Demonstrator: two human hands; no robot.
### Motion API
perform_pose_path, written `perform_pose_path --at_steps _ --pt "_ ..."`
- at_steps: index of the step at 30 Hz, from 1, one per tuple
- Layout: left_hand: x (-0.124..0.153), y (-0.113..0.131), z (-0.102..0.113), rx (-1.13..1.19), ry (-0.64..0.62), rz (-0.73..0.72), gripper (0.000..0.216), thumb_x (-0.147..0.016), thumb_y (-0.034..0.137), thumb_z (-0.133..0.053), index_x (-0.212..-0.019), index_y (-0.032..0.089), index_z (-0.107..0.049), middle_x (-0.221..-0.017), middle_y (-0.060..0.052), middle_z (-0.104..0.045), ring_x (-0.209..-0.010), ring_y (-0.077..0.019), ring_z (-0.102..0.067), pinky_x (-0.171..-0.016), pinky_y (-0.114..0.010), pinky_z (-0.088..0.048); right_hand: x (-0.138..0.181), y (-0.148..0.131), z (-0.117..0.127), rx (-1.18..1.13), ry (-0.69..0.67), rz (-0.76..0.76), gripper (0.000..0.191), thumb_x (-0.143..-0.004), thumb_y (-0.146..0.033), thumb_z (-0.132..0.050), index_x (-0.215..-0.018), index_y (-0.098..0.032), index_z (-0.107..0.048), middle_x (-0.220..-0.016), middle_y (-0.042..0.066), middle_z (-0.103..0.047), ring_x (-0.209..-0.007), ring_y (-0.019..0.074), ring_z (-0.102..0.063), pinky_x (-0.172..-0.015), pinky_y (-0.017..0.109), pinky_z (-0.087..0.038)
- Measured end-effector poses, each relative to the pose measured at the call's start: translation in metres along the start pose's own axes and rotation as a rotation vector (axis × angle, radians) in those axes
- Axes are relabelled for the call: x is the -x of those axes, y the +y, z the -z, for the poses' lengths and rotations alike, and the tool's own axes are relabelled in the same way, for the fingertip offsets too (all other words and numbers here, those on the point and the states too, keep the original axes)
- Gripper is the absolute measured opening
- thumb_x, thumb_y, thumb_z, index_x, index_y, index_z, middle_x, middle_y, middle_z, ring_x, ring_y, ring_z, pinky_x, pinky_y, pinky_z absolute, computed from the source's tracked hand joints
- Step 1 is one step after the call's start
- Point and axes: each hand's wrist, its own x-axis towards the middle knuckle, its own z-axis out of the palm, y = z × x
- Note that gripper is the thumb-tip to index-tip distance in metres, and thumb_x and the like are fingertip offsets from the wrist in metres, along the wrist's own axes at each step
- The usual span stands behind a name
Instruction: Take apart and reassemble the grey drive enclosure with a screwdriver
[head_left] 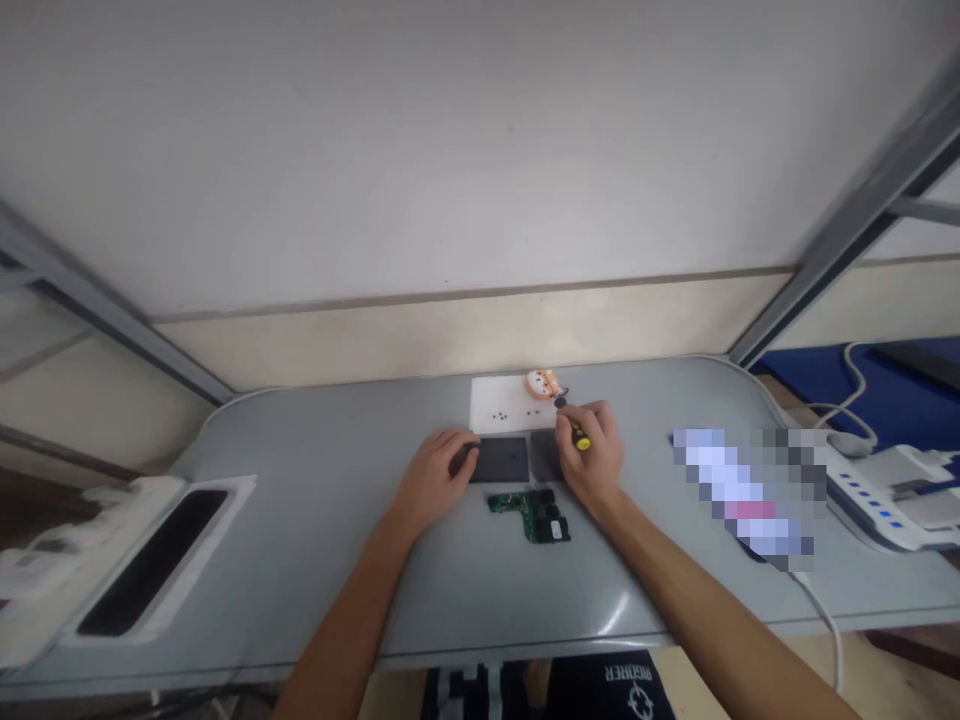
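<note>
My left hand (pixel 439 470) grips the left end of a dark flat rectangular panel (pixel 501 460) lying on the desk, thumb and fingers closed at its edge. My right hand (pixel 594 455) is closed round a small black-and-yellow screwdriver (pixel 583 440); its tip is too small to make out. Partly under that hand lies a second dark flat piece (pixel 544 457), just right of the first panel. Nearer to me rests a green circuit board (pixel 529 515) with black parts. Behind the panels, a white sheet of paper (pixel 487 398) carries several tiny dark screws (pixel 500 416).
An orange-and-white animal-shaped case (pixel 541 384) sits on the paper. At left are a black phone (pixel 154 560) on white paper and a white power strip (pixel 45 575). A blurred-out device (pixel 742 500) and another power strip (pixel 874 500) with a cable stand at right. Metal posts flank the desk.
</note>
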Motion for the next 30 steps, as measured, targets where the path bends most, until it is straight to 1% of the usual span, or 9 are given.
perform_pose_path --at_steps 9,12,15,17,18,21,23,25,30 --pt "0.0 0.003 0.001 0.023 0.008 -0.011 0.017 -0.103 0.025 -0.051 -0.107 0.023 -0.067 -0.106 -0.006 -0.071 -0.105 -0.0225 -0.065 -0.097 -0.042 -0.053 -0.003 -0.002 0.004 -0.039 0.051 -0.026 0.013 -0.099 -0.028 -0.058 -0.095 -0.022 -0.069 -0.09 0.004 -0.058 -0.079 0.0181 -0.059 -0.074 0.034 -0.05" --pt "0.001 0.002 0.0 0.039 0.023 0.013 0.021 -0.105 0.028 -0.048 -0.109 0.023 -0.068 -0.106 -0.006 -0.072 -0.103 -0.022 -0.065 -0.095 -0.041 -0.054 -0.006 -0.006 0.01 -0.048 0.068 -0.044 0.015 -0.099 -0.029 -0.057 -0.093 -0.022 -0.069 -0.088 0.004 -0.058 -0.078 0.0179 -0.058 -0.074 0.034 -0.049" --pt "0.002 -0.001 -0.001 0.049 0.049 0.054 0.025 -0.106 0.031 -0.046 -0.112 0.022 -0.068 -0.108 -0.007 -0.072 -0.104 -0.0221 -0.066 -0.095 -0.04 -0.054 -0.01 -0.01 0.018 -0.112 0.074 -0.075 0.021 -0.1 -0.03 -0.053 -0.087 -0.021 -0.067 -0.084 0.003 -0.059 -0.076 0.0179 -0.058 -0.073 0.034 -0.048" --pt "0.002 -0.003 -0.002 0.054 0.065 0.086 0.026 -0.106 0.033 -0.046 -0.112 0.022 -0.069 -0.108 -0.007 -0.072 -0.101 -0.0218 -0.066 -0.093 -0.039 -0.055 -0.014 -0.012 0.021 -0.193 0.068 -0.142 0.028 -0.101 -0.034 -0.05 -0.082 -0.021 -0.065 -0.079 0.003 -0.06 -0.075 0.0179 -0.057 -0.073 0.033 -0.048" --pt "0.002 -0.004 -0.002 0.054 0.071 0.103 0.026 -0.106 0.034 -0.046 -0.113 0.022 -0.069 -0.107 -0.007 -0.071 -0.098 -0.0214 -0.066 -0.092 -0.038 -0.055 -0.015 -0.013 0.022 -0.237 0.054 -0.204 0.032 -0.102 -0.037 -0.049 -0.08 -0.02 -0.065 -0.077 0.002 -0.06 -0.074 0.0178 -0.057 -0.072 0.032 -0.048" --pt "0.002 -0.006 -0.003 0.043 0.068 0.139 0.026 -0.105 0.036 -0.047 -0.116 0.022 -0.067 -0.101 -0.006 -0.071 -0.091 -0.0206 -0.066 -0.087 -0.037 -0.055 -0.018 -0.012 0.019 -0.348 -0.074 -0.43 0.04 -0.103 -0.049 -0.047 -0.083 -0.02 -0.065 -0.075 0.001 -0.06 -0.07 0.0168 -0.057 -0.069 0.031 -0.047" --pt "0.002 -0.006 -0.003 0.028 0.059 0.157 0.026 -0.105 0.036 -0.047 -0.115 0.021 -0.066 -0.098 -0.006 -0.071 -0.091 -0.0215 -0.066 -0.086 -0.037 -0.055 -0.018 -0.01 0.015 -0.378 -0.153 -0.514 0.042 -0.102 -0.055 -0.047 -0.086 -0.02 -0.066 -0.073 0.0 -0.06 -0.068 0.0163 -0.056 -0.069 0.031 -0.047" --pt "0.001 -0.005 -0.004 0.008 0.041 0.168 0.024 -0.104 0.035 -0.048 -0.113 0.021 -0.065 -0.097 -0.006 -0.071 -0.09 -0.0224 -0.067 -0.084 -0.038 -0.055 -0.018 -0.007 0.011 -0.377 -0.175 -0.549 0.043 -0.1 -0.057 -0.049 -0.087 -0.02 -0.066 -0.071 -0.001 -0.059 -0.066 0.0161 -0.055 -0.068 0.03 -0.046" --pt "0.001 -0.005 -0.005 -0.04 0.016 0.136 0.019 -0.103 0.032 -0.05 -0.109 0.022 -0.065 -0.094 -0.006 -0.07 -0.088 -0.023 -0.066 -0.081 -0.039 -0.054 -0.02 0.0 0.011 -0.376 -0.116 -0.564 0.043 -0.098 -0.059 -0.051 -0.083 -0.021 -0.064 -0.066 -0.002 -0.057 -0.067 0.0174 -0.055 -0.066 0.03 -0.045"
